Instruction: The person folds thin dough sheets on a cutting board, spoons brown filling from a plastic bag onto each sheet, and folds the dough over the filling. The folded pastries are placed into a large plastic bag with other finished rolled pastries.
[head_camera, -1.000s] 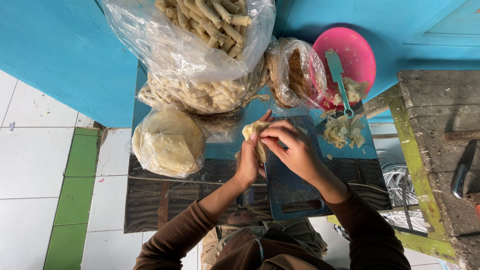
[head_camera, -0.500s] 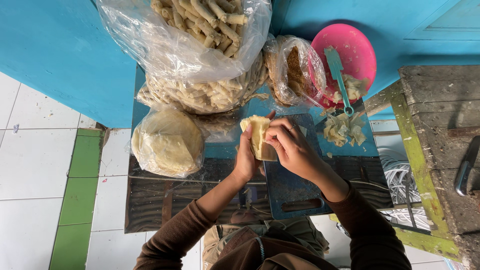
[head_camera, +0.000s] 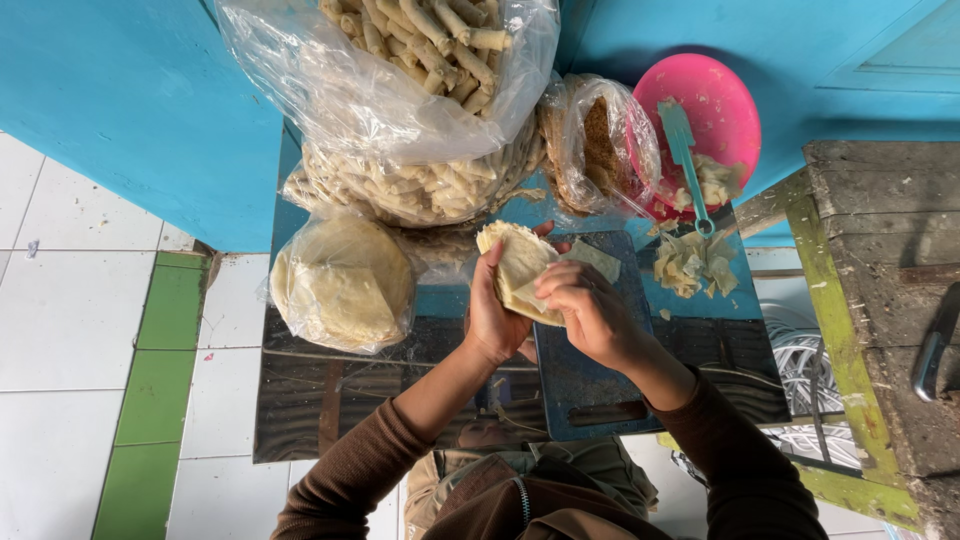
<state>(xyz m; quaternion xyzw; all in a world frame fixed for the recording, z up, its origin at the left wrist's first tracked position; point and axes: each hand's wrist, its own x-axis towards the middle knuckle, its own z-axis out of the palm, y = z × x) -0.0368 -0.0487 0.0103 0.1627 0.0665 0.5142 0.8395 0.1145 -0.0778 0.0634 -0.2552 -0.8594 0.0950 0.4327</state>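
bagged round wrappers (head_camera: 343, 280) far left, on the table | left hand (head_camera: 497, 315) cups pale wrapper stack (head_camera: 520, 272) (fingers curled under it) | right hand (head_camera: 588, 310) pinches stack's near edge, over dark tray (head_camera: 590, 385) | pink bowl (head_camera: 720, 105) upper right

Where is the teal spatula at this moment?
In the head view, upper right: the teal spatula leans in the pink bowl, right of the clear bag of brown filling, above the wrapper scraps.
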